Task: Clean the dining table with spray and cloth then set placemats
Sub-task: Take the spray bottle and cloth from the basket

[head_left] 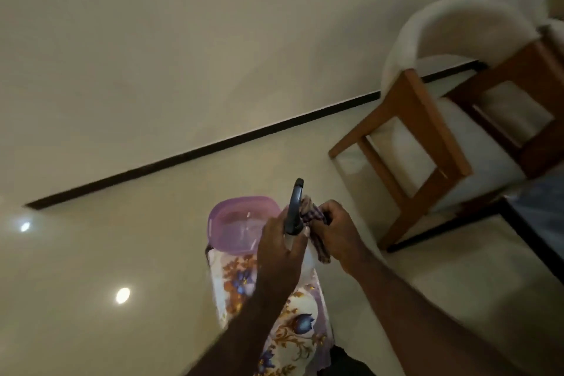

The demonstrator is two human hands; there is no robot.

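My left hand (279,249) grips a spray bottle (294,207) by its neck, with the dark trigger head sticking up above my fingers. Right beside it my right hand (335,233) holds a bunched checked cloth (311,214) against the bottle. Both hands hover in the lower middle of the view, above a surface covered with a floral-patterned sheet (293,314). A purple-lidded plastic container (238,223) stands on that surface just behind my hands. The corner of the dark dining table (540,201) shows at the right edge. No placemats are in view.
A wooden chair (427,137) with a white rounded back stands at the right, close to the table corner. Glossy pale floor tiles (122,253) reflect ceiling lights at the left. A dark skirting line (213,146) runs along the wall.
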